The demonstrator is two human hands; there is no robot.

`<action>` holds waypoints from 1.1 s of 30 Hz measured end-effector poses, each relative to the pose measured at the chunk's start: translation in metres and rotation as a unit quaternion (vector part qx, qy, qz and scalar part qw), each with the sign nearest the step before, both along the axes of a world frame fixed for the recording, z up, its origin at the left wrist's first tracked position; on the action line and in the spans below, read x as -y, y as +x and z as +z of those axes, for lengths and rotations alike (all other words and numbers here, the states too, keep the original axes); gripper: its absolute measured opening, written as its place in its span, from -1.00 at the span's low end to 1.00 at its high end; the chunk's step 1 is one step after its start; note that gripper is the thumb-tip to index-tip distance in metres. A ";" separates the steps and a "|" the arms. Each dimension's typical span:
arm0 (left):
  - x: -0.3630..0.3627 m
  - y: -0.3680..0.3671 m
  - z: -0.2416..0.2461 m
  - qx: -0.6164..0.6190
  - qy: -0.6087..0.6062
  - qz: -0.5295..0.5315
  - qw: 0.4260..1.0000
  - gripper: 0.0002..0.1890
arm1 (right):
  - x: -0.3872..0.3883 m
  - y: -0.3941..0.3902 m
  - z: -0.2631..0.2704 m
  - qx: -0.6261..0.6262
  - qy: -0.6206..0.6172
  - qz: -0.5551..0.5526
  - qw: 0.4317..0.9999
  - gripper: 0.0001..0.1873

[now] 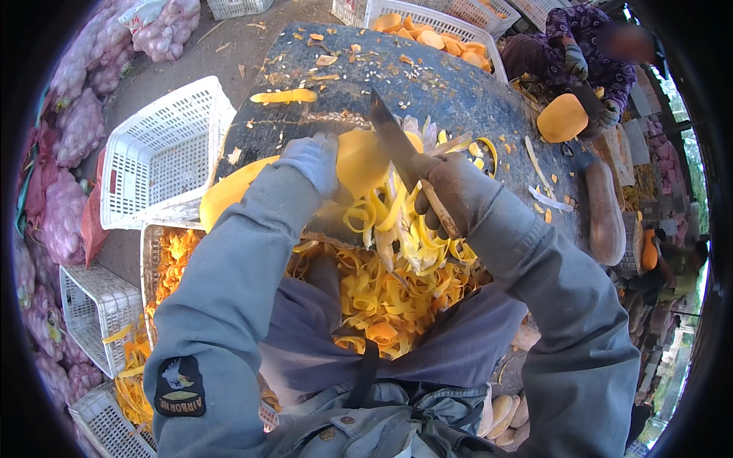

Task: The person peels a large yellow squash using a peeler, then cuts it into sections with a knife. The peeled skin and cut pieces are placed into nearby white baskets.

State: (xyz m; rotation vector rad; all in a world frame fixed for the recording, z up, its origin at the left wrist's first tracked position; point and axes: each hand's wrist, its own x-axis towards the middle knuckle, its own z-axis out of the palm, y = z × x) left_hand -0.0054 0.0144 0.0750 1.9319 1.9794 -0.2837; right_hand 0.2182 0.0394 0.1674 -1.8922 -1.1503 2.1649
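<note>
My left hand (312, 163), in a pale work glove, grips a peeled yellow-orange squash (361, 163) lying across the near edge of the dark work board (441, 109). The squash's other end (235, 186) shows to the left, partly hidden behind my sleeve. In a brown-stained glove, my right hand (458, 186) is closed around the wooden handle (440, 209) of a broad-bladed knife (392, 137). Its blade tilts up and left, overlapping the squash's right end; I cannot tell if it touches. Curled yellow peels (409, 226) hang over the board's edge, beneath the blade and my right hand.
A peel heap (389, 297) lies between my legs. At left stand a white plastic crate (163, 149) and netted garlic sacks (71, 212). Cut squash fills a crate (435, 40) beyond the board. Right, an unpeeled squash (605, 214) lies near a co-worker (595, 63) with a knife and peeled squash.
</note>
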 end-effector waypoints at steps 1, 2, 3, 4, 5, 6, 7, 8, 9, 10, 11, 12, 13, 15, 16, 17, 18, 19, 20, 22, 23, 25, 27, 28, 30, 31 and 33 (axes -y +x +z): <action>-0.001 0.001 0.009 0.004 -0.001 0.000 1.000 0.06 | -0.002 -0.003 -0.007 -0.004 0.015 -0.015 1.000 -0.63; -0.002 0.003 0.006 0.001 -0.002 0.000 1.000 0.06 | -0.003 -0.008 -0.017 -0.008 0.031 -0.030 0.999 -0.59; -0.001 0.006 0.002 -0.002 -0.003 0.000 1.000 0.07 | -0.003 -0.014 -0.024 0.013 0.026 -0.024 0.999 -0.60; -0.001 0.009 0.004 -0.008 0.001 -0.002 1.000 0.07 | -0.005 -0.021 -0.025 0.030 0.025 -0.021 0.999 -0.61; -0.002 0.004 0.007 -0.002 0.011 -0.004 1.000 0.11 | -0.010 -0.023 -0.025 0.046 0.029 -0.019 0.998 -0.62; -0.004 0.004 0.009 -0.008 0.012 0.003 1.000 0.13 | -0.019 -0.014 -0.035 0.005 -0.024 -0.047 0.999 -0.61; 0.001 0.009 0.006 -0.014 0.001 0.009 1.000 0.15 | -0.022 -0.011 -0.047 -0.003 -0.042 -0.055 0.998 -0.61; 0.000 0.011 0.011 -0.022 0.004 0.019 1.000 0.18 | -0.027 -0.012 -0.049 -0.005 -0.041 -0.054 0.998 -0.61; 0.002 0.015 0.016 -0.009 -0.016 0.037 0.999 0.31 | -0.028 -0.012 -0.052 0.000 -0.036 -0.052 0.998 -0.61; -0.002 0.013 0.017 -0.015 -0.017 0.038 0.999 0.30 | -0.030 -0.015 -0.051 0.000 -0.032 -0.043 0.999 -0.61; -0.004 0.014 0.014 -0.017 -0.022 0.035 0.999 0.30 | -0.029 -0.016 -0.049 0.003 -0.030 -0.042 0.999 -0.61; -0.008 0.013 0.012 -0.019 -0.027 0.033 0.999 0.29 | -0.031 -0.016 -0.044 0.005 -0.028 -0.038 0.999 -0.61; -0.006 0.013 0.012 -0.016 -0.026 0.028 0.999 0.27 | -0.032 -0.017 -0.043 0.009 -0.030 -0.035 0.999 -0.61; -0.006 0.012 0.009 -0.008 -0.006 0.023 1.000 0.25 | -0.034 -0.021 -0.040 0.015 -0.033 -0.029 0.999 -0.62; -0.003 0.007 0.005 -0.008 -0.002 0.026 1.000 0.24 | -0.036 -0.024 -0.041 0.015 -0.039 -0.021 0.999 -0.62; -0.002 0.005 0.004 -0.003 0.002 0.024 1.000 0.24 | -0.037 -0.024 -0.039 0.022 -0.045 -0.019 0.999 -0.62; -0.003 0.004 0.002 0.002 0.006 0.023 1.000 0.24 | -0.038 -0.024 -0.037 0.028 -0.047 -0.017 0.998 -0.62; 0.001 0.004 0.001 0.008 0.003 0.024 1.000 0.24 | -0.036 -0.024 -0.036 0.030 -0.041 -0.013 0.999 -0.62; 0.000 0.000 0.002 0.019 0.009 0.008 1.000 0.12 | -0.029 -0.022 -0.036 0.031 -0.029 -0.012 0.999 -0.62; 0.003 0.002 0.013 0.024 -0.023 0.025 0.999 0.12 | 0.002 -0.010 -0.058 0.005 0.089 -0.022 0.996 -0.55; 0.000 0.006 0.011 0.022 -0.025 0.011 0.999 0.17 | 0.022 0.003 -0.099 0.012 0.180 -0.028 0.983 -0.51; -0.007 0.012 0.012 0.008 -0.023 -0.016 1.000 0.26 | 0.031 0.015 -0.124 0.004 0.202 -0.043 0.978 -0.41; -0.011 0.006 0.017 0.001 -0.048 -0.001 0.999 0.28 | 0.018 0.005 -0.117 0.010 0.192 -0.018 0.981 -0.40; -0.009 0.005 0.018 -0.002 -0.067 0.006 0.998 0.29 | 0.017 0.000 -0.115 0.015 0.180 -0.007 0.983 -0.40; -0.010 0.005 0.010 -0.001 -0.053 0.007 0.999 0.31 | -0.002 0.001 -0.100 0.028 0.157 0.028 0.987 -0.44; -0.008 0.004 0.007 -0.003 -0.048 0.017 0.999 0.30 | -0.014 -0.006 -0.084 0.039 0.127 0.055 0.990 -0.46; 0.002 0.004 0.002 0.007 -0.061 0.030 0.998 0.30 | -0.031 -0.022 -0.046 0.079 0.042 0.079 0.993 -0.49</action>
